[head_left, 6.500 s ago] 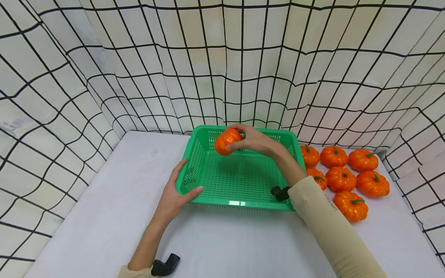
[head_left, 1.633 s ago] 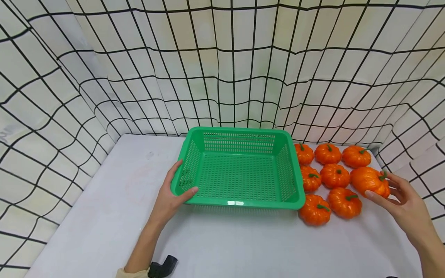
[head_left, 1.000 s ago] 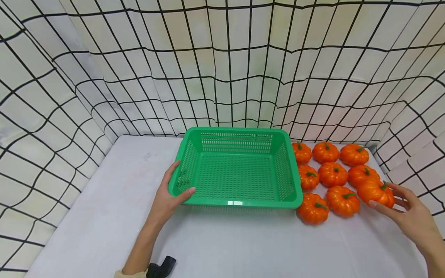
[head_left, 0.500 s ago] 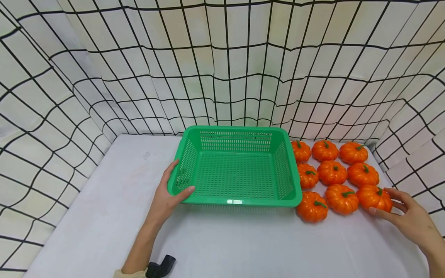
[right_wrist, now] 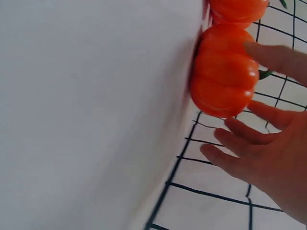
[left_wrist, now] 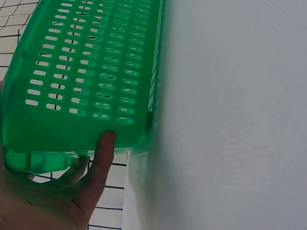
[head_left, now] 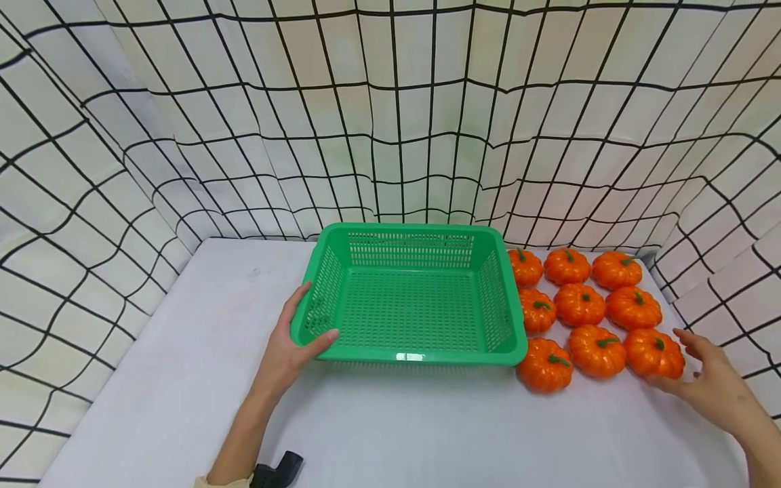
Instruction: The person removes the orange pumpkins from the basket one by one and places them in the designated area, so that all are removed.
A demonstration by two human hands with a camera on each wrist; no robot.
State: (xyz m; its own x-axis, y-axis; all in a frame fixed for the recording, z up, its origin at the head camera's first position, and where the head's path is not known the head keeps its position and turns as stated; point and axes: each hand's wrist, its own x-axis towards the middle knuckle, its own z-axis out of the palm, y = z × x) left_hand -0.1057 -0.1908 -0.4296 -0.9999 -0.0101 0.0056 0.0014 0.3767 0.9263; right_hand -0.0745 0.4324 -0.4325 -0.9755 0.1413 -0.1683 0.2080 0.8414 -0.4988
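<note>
A green plastic basket point(head_left: 403, 305) with slotted walls sits on the white table, nothing in it. My left hand point(head_left: 285, 359) holds its near left corner, thumb over the rim; the left wrist view shows a thumb point(left_wrist: 104, 148) against the slotted end wall. Right of the basket, orange toy pumpkins with green stems stand in three rows. Beside the front right pumpkin point(head_left: 655, 354), my right hand point(head_left: 710, 386) has its fingers spread. In the right wrist view that pumpkin point(right_wrist: 223, 76) rests on the table, with gaps between it and most fingers; whether the thumb touches it, I cannot tell.
White curtains point(head_left: 427, 115) with a black grid pattern surround the back and sides of the table point(head_left: 427, 427). Neighbouring pumpkins, such as the front middle one point(head_left: 596, 351), stand close together, and the left column is right against the basket's side.
My right hand carried a pumpkin toward the front right, set it down at the end of the front row and loosened its fingers. The left hand stayed on the basket.
</note>
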